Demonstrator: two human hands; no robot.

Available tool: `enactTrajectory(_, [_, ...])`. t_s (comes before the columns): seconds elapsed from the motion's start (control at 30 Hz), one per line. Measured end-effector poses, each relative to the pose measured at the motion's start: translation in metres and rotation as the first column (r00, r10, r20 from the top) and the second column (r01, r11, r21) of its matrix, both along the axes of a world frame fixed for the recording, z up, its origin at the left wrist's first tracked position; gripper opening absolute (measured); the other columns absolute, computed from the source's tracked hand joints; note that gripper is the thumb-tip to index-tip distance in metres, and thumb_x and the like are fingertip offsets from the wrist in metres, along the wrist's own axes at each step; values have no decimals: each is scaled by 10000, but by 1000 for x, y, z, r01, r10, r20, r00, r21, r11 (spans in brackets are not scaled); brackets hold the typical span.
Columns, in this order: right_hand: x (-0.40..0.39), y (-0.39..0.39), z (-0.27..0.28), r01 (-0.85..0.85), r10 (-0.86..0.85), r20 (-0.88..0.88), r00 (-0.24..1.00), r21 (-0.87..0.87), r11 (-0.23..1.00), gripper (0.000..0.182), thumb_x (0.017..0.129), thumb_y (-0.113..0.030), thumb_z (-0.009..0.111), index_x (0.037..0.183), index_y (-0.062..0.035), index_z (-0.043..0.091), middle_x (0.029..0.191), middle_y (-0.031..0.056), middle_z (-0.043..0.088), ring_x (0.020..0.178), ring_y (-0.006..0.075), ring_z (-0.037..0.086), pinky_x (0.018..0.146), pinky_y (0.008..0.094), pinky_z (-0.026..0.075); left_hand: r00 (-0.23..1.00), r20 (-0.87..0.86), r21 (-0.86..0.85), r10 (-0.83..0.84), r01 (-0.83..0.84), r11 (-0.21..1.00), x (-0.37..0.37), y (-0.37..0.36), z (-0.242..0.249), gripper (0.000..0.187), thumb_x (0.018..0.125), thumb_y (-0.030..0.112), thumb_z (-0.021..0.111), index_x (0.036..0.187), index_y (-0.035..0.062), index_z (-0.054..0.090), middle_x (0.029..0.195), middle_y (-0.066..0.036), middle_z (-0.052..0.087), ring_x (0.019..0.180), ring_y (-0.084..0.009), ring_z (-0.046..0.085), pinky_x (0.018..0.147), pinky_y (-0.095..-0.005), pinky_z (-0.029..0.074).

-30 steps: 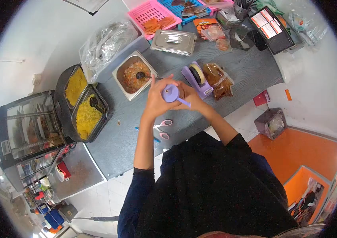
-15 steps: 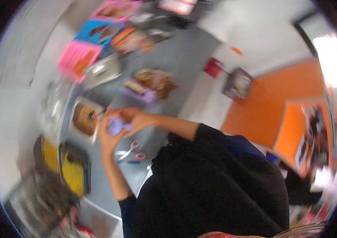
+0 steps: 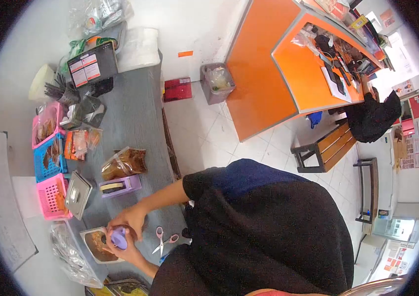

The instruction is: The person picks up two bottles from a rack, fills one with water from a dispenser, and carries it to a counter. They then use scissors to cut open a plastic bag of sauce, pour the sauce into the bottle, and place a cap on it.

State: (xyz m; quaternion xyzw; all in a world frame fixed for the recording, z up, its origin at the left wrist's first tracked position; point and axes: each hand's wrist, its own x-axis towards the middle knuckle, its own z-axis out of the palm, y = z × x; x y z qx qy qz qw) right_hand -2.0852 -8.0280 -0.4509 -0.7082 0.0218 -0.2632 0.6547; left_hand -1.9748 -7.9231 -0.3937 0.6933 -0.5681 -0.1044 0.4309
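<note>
A small purple cup-like item (image 3: pixel 119 238) is held between both hands over the table's near part. My right hand (image 3: pixel 131 217) comes from above in the view, its fingers curled round the item's far side. From below, my left hand (image 3: pixel 129 250) grips its near side. Just left of the hands, a metal tray of brown food (image 3: pixel 96 246) is partly hidden by the fingers. Scissors with pink handles (image 3: pixel 162 240) lie to the right. Above the hands stand a purple tape dispenser (image 3: pixel 120 186) and a clear bag of brown contents (image 3: pixel 126 164).
A lidded metal container (image 3: pixel 78 195), pink basket (image 3: pixel 53 196), blue basket (image 3: pixel 49 158) and tablet (image 3: pixel 92 64) stand along the grey table (image 3: pixel 138 106). Plastic bags (image 3: pixel 73 251) lie by the wall. A bin (image 3: pixel 217 84), orange counter (image 3: pixel 261 74) and bench (image 3: pixel 330 148) are beyond.
The view has turned and sharpened, bringing the tablet and more of the room into sight. Both hands still hold the purple item and now appear lower in the view.
</note>
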Motion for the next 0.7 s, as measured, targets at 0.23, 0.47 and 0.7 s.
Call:
enactTrajectory(0.23, [9,53,-14,667,-688,40,725,-290,686,933,431,-237,862,1236,-36,434,1131,187,533,1057,370,537,893,422,442,889,195,8,413,-423,906,-30,-4,-4,479,744,451,741,1078,133,608,1170,-14,627,1157,-234,533,1105,-520,109])
enactTrajectory(0.47, [-6,9,14,247,-268,-89,959,-196,949,867,447,-210,813,1206,-13,444,1016,206,578,971,350,585,830,406,470,997,55,10,-58,57,998,13,-3,4,444,747,421,737,1046,119,607,1294,-97,560,1240,-278,477,1127,-519,29])
enactTrajectory(0.7, [5,44,-5,526,-542,-14,840,-220,821,833,533,-282,825,1245,-54,459,1128,166,546,1089,312,532,924,384,420,973,-95,-48,211,-216,975,-9,-3,-19,389,731,193,767,1048,45,597,1135,-143,635,1131,-273,552,1104,-478,224])
